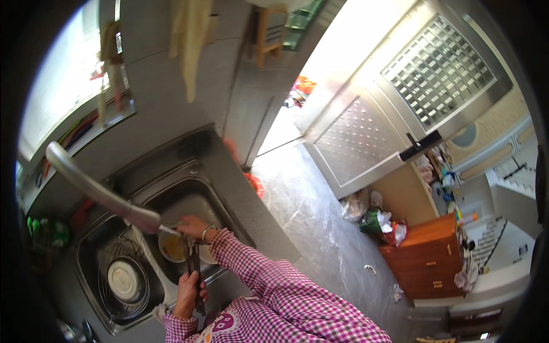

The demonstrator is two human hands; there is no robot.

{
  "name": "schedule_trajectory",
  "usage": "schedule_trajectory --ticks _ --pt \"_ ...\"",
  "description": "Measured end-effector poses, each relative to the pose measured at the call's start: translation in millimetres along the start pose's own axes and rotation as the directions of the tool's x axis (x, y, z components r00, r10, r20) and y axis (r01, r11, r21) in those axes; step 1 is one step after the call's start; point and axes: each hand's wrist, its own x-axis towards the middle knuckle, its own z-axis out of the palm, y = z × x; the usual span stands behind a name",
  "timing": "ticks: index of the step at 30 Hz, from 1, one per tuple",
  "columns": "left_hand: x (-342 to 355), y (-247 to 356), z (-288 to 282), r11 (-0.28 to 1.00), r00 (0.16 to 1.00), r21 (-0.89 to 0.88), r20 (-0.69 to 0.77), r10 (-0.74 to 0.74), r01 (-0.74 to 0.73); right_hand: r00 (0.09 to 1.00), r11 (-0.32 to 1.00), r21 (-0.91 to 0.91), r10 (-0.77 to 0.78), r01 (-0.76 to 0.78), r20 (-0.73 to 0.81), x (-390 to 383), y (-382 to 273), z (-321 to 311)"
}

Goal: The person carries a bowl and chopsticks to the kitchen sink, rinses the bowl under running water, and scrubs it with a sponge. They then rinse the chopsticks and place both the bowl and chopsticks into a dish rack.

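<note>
Left hand point(186, 292) curls round the near end of a long dark utensil point(195, 262); its axis runs forward to the right hand point(192, 225), whose grip I cannot tell.

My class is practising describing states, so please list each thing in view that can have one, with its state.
Metal door: open
Brown cabinet drawers: shut
Faucet: apparently running; white streak at its mouth
Bowl: yellowish contents inside
Round metal vessel: which way up, unclear
Long dark tool: held
Left grip: closed around the tool
Right grip: near the tool's upper end; closure unclear
</note>
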Motion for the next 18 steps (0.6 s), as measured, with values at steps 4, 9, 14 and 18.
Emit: schedule_trajectory --ticks 4,9,14,18 --pt "4.4 -7.0 -14.7 0.996 0.999 0.081 -0.027 0.038 -0.035 0.974 0.980 0.193 -0.010 0.055 -0.228 -5.2 -2.9 -20.4" --pt "30.4 1.6 -27.3 0.986 0.930 -0.056 -0.345 0.131 -0.159 0.835 0.807 -0.300 -0.547 0.509 -0.056 -15.3 4.3 -14.1" --pt "46.3 16.6 -7.9 0.993 0.990 0.068 -0.098 0.101 -0.095 0.952 0.949 0.073 -0.302 0.305 -0.057 -15.7 19.7 69.4" --pt "28.3 14.7 10.4 0.999 0.999 -0.005 -0.019 -0.036 0.036 0.998 0.979 0.194 -0.048 0.057 -0.051 12.7 36.4 45.7"
